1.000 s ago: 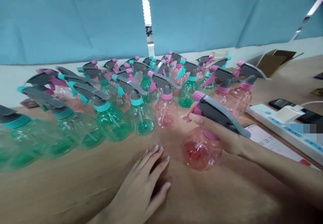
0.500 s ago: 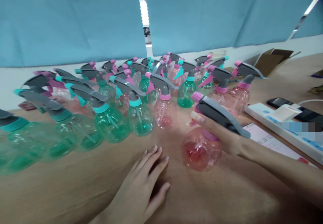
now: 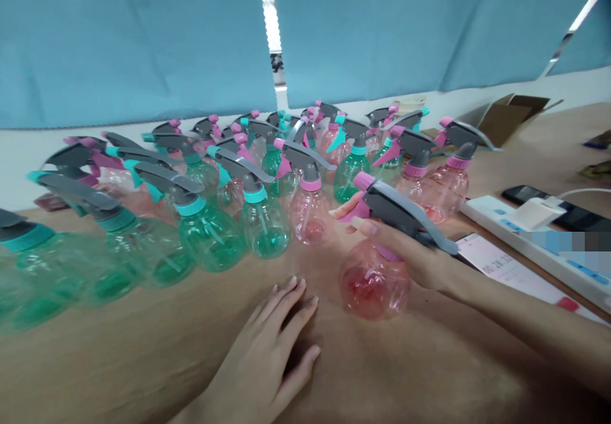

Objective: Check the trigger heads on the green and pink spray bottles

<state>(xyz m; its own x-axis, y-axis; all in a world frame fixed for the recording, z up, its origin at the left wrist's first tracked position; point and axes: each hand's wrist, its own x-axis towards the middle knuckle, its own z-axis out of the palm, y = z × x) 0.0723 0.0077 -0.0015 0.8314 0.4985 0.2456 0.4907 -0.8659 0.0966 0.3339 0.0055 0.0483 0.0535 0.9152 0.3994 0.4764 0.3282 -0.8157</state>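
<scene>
My right hand (image 3: 398, 246) is around the neck of a pink spray bottle (image 3: 372, 287) with a grey and pink trigger head. Its thumb lies along the near side, and its fingers reach out straight past the trigger on the far side. The bottle is upright, with a little pinkish-red liquid low inside. My left hand (image 3: 267, 341) rests on the table (image 3: 334, 373), fingers spread, holding nothing. Beyond it stand a clear pink spray bottle (image 3: 311, 214) and a green spray bottle (image 3: 267, 226).
Several green and pink spray bottles crowd the back and left, a green one (image 3: 212, 236) among them. At right lie a white power strip (image 3: 491, 211) with a charger (image 3: 537, 212), a phone showing a timer (image 3: 506, 265) and a dark phone (image 3: 573, 211). An open cardboard box (image 3: 510, 118) sits behind.
The pink spray bottle has shifted slightly left and away from me with my right hand. The right fingers have straightened from a tighter curl. My left hand stays in place.
</scene>
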